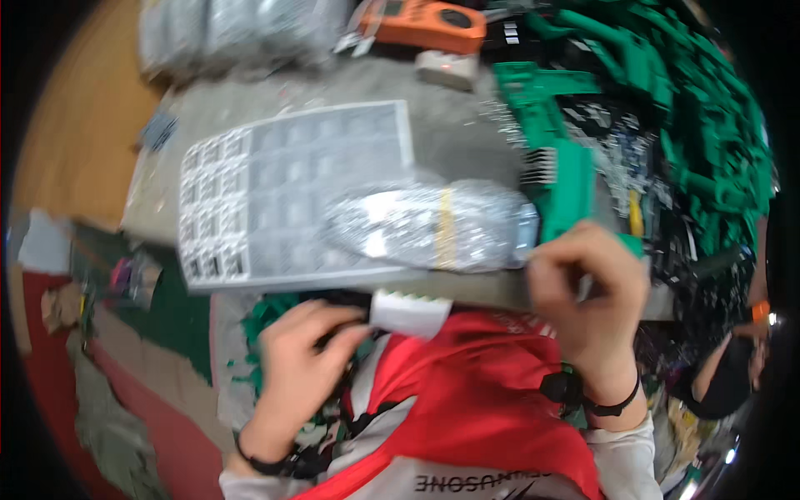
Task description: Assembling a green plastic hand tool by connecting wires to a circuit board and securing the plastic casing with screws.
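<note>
My left hand (304, 354) is closed at the front edge of the table, thumb and forefinger brought together on the end of a white paper strip (411, 314). The strip has small green marks along its upper edge and lies in front of my red top. To the right, my right hand (593, 296) is raised with fingers curled into a pinch; blur hides what is in it, if anything. Beside it lies a shiny, clear-wrapped bundle (392, 225) with a yellow band. The bundle rests partly on a pale compartment tray (325, 167), whose left column holds small white-framed pieces.
Green plastic parts (708, 158) pile up at the right, with black and metallic pieces among them. An orange meter (429, 25) and a small white block (447, 70) are at the back. Clear-wrapped packs (242, 33) stand back left. Another person's arm (721, 371) shows at far right.
</note>
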`<act>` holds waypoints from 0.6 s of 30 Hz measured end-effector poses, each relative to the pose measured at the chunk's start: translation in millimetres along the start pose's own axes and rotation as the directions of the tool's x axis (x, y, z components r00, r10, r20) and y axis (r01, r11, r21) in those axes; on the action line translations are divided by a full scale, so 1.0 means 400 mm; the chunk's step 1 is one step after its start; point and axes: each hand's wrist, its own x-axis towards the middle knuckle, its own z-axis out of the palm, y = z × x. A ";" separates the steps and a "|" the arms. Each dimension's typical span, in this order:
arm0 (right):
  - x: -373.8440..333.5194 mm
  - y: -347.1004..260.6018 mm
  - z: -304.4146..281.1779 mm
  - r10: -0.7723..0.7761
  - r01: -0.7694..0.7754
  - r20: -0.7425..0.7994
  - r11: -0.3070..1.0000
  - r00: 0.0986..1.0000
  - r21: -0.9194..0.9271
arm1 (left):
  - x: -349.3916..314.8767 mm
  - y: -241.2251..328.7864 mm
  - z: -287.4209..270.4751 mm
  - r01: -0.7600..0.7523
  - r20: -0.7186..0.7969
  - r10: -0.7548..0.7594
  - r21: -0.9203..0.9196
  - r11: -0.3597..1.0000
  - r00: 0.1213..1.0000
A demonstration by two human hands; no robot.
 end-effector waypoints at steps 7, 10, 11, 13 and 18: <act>0.019 0.156 -0.127 0.197 -0.230 -0.177 0.953 0.964 -0.197 | 0.082 -0.077 -0.232 -0.094 -0.341 0.204 0.313 0.945 0.918; 0.029 0.164 -0.107 0.105 -0.115 -0.055 0.969 0.993 -0.218 | 0.173 -0.070 -0.278 -0.097 -0.293 0.257 0.466 0.879 0.921; 0.025 0.159 -0.110 0.135 -0.141 -0.046 0.972 0.990 -0.187 | 0.218 -0.076 -0.276 -0.137 -0.277 0.304 0.492 0.860 0.911; 0.012 0.122 -0.138 0.198 -0.203 -0.046 0.959 0.979 -0.198 | 0.306 -0.086 -0.284 -0.237 -0.057 0.321 0.556 0.797 0.945; -0.020 0.067 -0.194 0.172 -0.191 -0.105 0.959 0.979 -0.207 | 0.428 -0.070 -0.313 -0.198 0.153 0.134 0.560 0.805 0.979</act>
